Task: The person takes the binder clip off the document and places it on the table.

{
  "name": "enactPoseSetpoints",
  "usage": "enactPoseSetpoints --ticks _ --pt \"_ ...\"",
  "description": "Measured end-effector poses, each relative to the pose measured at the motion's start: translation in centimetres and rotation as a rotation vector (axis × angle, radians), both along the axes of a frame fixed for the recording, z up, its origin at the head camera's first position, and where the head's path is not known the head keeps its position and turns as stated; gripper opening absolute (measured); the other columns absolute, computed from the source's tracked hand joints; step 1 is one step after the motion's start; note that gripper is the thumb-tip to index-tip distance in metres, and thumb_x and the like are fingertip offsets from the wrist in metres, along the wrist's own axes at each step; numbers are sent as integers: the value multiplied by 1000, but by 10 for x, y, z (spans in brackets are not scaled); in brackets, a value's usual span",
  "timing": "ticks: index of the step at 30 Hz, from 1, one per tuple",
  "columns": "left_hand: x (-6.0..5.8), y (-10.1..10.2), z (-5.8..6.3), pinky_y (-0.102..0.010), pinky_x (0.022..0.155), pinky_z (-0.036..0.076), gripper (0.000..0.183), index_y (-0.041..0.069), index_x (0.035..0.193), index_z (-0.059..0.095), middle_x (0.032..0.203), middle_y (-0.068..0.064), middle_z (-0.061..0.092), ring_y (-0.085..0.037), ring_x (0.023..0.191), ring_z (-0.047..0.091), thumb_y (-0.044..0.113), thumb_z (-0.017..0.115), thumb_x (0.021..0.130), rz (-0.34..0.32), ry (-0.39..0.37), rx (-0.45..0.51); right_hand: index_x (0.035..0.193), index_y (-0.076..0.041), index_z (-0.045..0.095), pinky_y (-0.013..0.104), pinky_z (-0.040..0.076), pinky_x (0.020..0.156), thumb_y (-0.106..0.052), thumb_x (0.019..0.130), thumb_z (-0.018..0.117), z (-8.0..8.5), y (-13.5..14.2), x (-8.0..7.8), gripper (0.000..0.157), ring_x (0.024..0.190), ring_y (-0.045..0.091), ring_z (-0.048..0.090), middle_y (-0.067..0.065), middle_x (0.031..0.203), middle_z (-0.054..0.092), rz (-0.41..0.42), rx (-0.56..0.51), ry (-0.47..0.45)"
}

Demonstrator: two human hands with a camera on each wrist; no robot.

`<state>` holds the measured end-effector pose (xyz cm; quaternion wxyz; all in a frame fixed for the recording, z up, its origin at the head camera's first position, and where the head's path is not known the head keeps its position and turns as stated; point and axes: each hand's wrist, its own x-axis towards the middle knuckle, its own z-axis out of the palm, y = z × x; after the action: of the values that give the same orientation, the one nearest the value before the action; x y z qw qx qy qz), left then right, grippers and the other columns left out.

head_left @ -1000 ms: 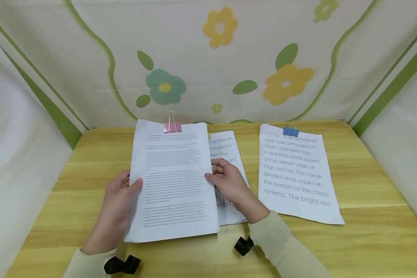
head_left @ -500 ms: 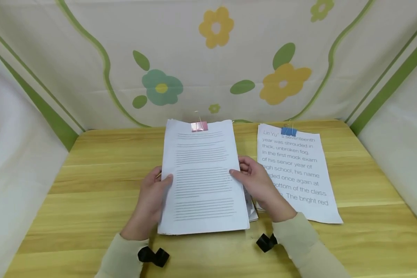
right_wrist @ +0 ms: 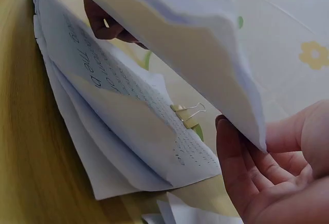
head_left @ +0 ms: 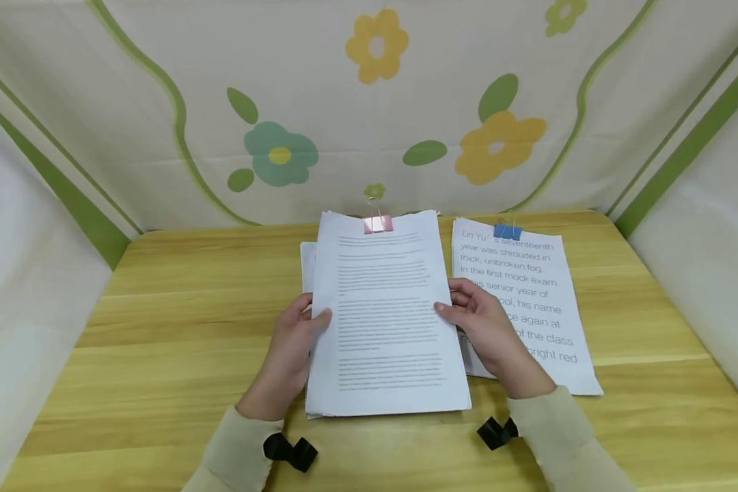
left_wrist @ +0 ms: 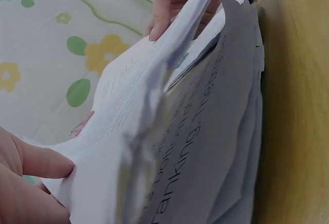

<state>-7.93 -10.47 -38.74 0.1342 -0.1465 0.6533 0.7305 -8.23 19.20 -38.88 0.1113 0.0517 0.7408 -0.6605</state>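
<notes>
My left hand (head_left: 289,348) pinches the left edge of a stack of small-print paper (head_left: 387,314), thumb on top. On the opposite edge, my right hand (head_left: 488,328) holds the same stack between thumb and fingers. A pink binder clip (head_left: 378,224) grips the stack's top edge. Both wrist views show the stack raised and apart from a large-print stack (right_wrist: 115,106) lying beneath it. That lower stack carries a yellow binder clip (right_wrist: 186,116); in the head view it is mostly hidden, with only its upper left corner (head_left: 307,263) showing.
Another large-print stack (head_left: 544,294) with a blue binder clip (head_left: 507,231) lies at the right, partly behind my right hand. Wood-grain tabletop (head_left: 190,342) extends to the left. A flowered cloth (head_left: 344,137) rises behind the table, with white cloth at both sides.
Both hands have carried the pink-clipped stack to the right, over the yellow-clipped stack. The blue-clipped stack stays in place on the table, while the head view has shifted slightly.
</notes>
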Motion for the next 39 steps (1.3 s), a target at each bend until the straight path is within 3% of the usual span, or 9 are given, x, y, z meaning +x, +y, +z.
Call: enactPoseSetpoints --ticks 9,14,18,22,27,36,39 --pt "-9 -9 6 -29 89 52 36 6 140 57 128 -11 69 -18 100 67 3 61 105 -55 -4 -17 147 -1 53 26 59 82 -7 105 67 -3 3 -2 45 94 10 74 0 117 75 -14 -18 9" --pt "-22 -14 8 -29 85 54 40 8 135 54 126 -6 72 -18 98 69 -4 63 98 -87 9 28 147 -1 53 27 59 81 -8 105 67 -3 4 -3 44 94 11 74 0 116 75 -17 -4 16" --pt "-35 -17 8 -28 84 54 52 11 141 49 125 -3 71 -16 97 70 -10 60 95 -139 23 82 145 0 54 27 59 81 -7 105 67 -3 4 -3 42 93 11 73 1 116 74 -23 9 22" --pt "-43 -18 7 -29 88 55 61 16 155 46 134 -4 69 -16 104 70 -5 58 100 -184 24 95 143 0 55 27 59 81 -7 105 67 -4 4 -3 41 93 12 72 1 115 72 -26 9 19" --pt "-49 -18 7 -28 91 57 52 17 163 44 148 -11 63 -15 112 70 9 51 112 -229 6 118 144 0 54 27 59 81 -5 104 66 -8 4 -2 42 93 11 71 -1 113 71 -33 1 4" --pt "-50 -15 4 -22 89 56 47 12 163 42 136 -3 65 -7 109 69 20 45 117 -124 -33 208 145 0 54 27 59 81 -5 104 67 -13 2 -3 44 94 12 73 -1 114 73 -24 -21 6" --pt "-49 -13 4 -21 92 55 48 13 164 40 143 -4 61 -8 118 64 20 44 117 -94 -30 242 145 0 54 27 59 81 -4 103 68 -14 1 -4 45 93 11 73 -3 111 73 -27 -39 -4"
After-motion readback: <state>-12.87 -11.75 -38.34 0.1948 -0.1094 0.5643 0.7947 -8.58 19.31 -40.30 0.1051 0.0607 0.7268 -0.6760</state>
